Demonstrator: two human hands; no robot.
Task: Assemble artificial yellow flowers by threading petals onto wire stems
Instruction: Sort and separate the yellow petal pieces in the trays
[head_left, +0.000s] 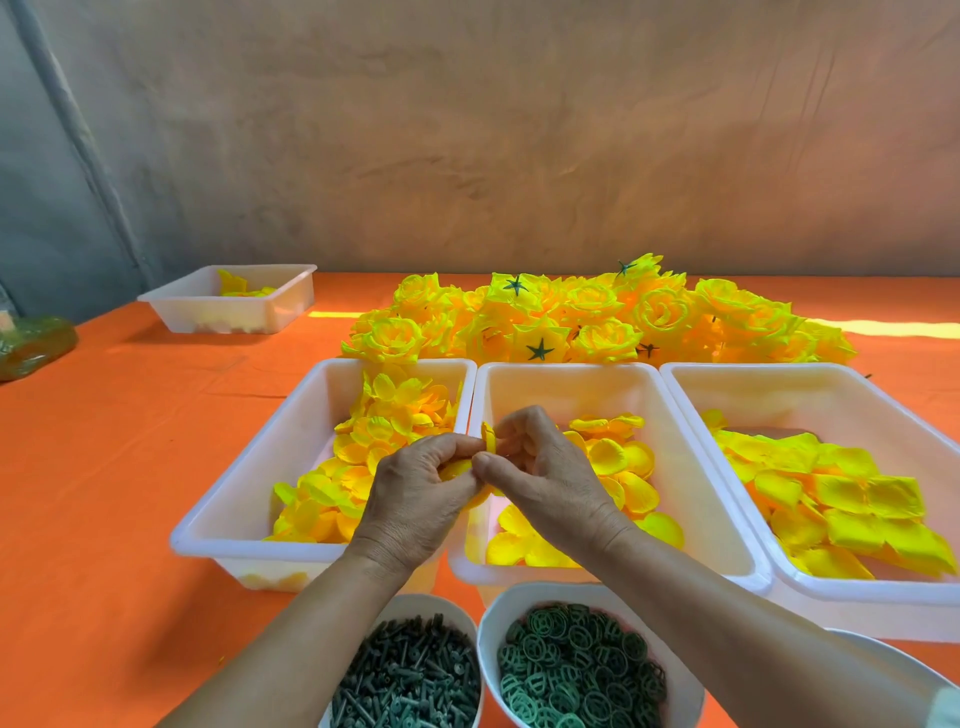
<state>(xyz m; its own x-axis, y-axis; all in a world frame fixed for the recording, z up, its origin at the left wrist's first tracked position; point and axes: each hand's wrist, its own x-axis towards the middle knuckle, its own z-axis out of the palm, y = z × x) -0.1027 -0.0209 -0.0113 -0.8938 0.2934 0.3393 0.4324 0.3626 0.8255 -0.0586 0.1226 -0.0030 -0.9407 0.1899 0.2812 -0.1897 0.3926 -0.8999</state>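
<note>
Both hands meet over the trays: the left hand (415, 483) pinches a folded yellow petal (489, 438) between thumb and fingertips, and the right hand (535, 467) pinches it from the other side, fingers curled close. No stem shows; it is hidden if it is there at all. The risk, as I read it: that thin petal could tear or slip if the pinch shifts, and it would drop into the middle tray (613, 371) just below the hands, lost among loose petals. Nearer than the wrists sit a bowl of pegs (410, 675) and a bowl of rings (582, 670), easy to knock with a forearm. Beyond the hands lies the flower pile (597, 317). All rests on an orange cloth (130, 441), with a bare plaster wall (519, 130) behind.
</note>
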